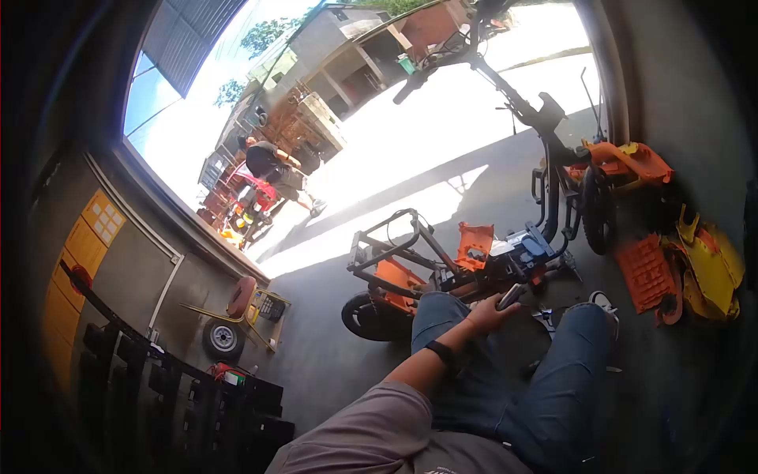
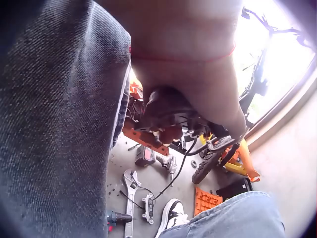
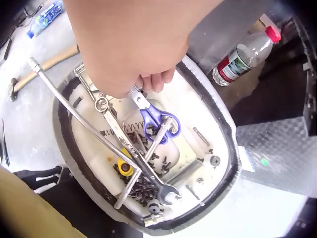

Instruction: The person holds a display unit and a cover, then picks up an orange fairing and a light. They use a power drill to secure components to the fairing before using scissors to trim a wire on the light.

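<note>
In the head view my left hand (image 1: 485,314) grips a dark rounded part (image 1: 512,296) with a pale edge, above my knees. The left wrist view shows this dark part (image 2: 171,108) beneath my left hand (image 2: 190,84), with fingertips curled around its underside. My right hand (image 3: 133,54) is over a white tub with a dark rim (image 3: 230,126), outside the head view. Its fingers are curled beside the blades of purple-handled scissors (image 3: 157,121); I cannot tell whether they pinch them. A combination wrench (image 3: 131,148), a long bar (image 3: 81,119) and several dark screws (image 3: 143,191) lie in the tub.
A stripped scooter frame (image 1: 545,158) stands ahead, orange and yellow panels (image 1: 707,268) to its right. On the floor lie a power drill (image 2: 153,157) and adjustable wrench (image 2: 130,198). A hammer (image 3: 47,67) and water bottle (image 3: 242,59) flank the tub. A person (image 1: 272,166) bends outside.
</note>
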### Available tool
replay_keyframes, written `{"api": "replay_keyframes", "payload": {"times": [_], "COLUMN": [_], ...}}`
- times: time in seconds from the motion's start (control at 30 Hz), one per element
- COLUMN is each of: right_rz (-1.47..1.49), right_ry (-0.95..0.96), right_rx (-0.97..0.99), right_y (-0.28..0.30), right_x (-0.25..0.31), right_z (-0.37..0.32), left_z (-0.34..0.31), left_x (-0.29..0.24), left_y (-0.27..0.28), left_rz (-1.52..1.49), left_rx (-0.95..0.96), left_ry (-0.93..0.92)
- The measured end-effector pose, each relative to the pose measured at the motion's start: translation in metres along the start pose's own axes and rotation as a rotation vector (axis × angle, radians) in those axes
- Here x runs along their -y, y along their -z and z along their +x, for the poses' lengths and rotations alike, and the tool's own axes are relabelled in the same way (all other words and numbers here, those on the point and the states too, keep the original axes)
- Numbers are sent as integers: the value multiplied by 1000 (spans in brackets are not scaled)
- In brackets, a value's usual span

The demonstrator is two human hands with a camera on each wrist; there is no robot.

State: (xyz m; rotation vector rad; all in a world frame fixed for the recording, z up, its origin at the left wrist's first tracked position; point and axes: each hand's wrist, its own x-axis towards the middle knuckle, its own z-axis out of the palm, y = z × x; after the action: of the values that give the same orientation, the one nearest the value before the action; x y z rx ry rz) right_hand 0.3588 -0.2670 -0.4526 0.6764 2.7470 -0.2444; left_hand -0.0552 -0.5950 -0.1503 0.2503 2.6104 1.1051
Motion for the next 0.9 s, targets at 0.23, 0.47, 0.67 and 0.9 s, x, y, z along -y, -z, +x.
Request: {"api": "replay_keyframes", "payload": {"times": [0.23, 0.47, 0.67, 0.9], "right_rz": [68, 151, 207, 267], "right_ry": [-81, -181, -287, -437], "right_rx": [-179, -327, -455, -655], "right_y": [56, 111, 157, 211], "right_x": [-7, -1, -6, -12], "right_z": [-20, -44, -56, -34], "left_z": [0, -8, -9, 5], "left_x": [10, 9, 10, -20], "left_y": [-7, 6, 3, 21], "left_rz": [44, -8, -6, -900], "left_rx": [43, 73, 101, 176], "left_ry": [-2, 55, 38, 191]}}
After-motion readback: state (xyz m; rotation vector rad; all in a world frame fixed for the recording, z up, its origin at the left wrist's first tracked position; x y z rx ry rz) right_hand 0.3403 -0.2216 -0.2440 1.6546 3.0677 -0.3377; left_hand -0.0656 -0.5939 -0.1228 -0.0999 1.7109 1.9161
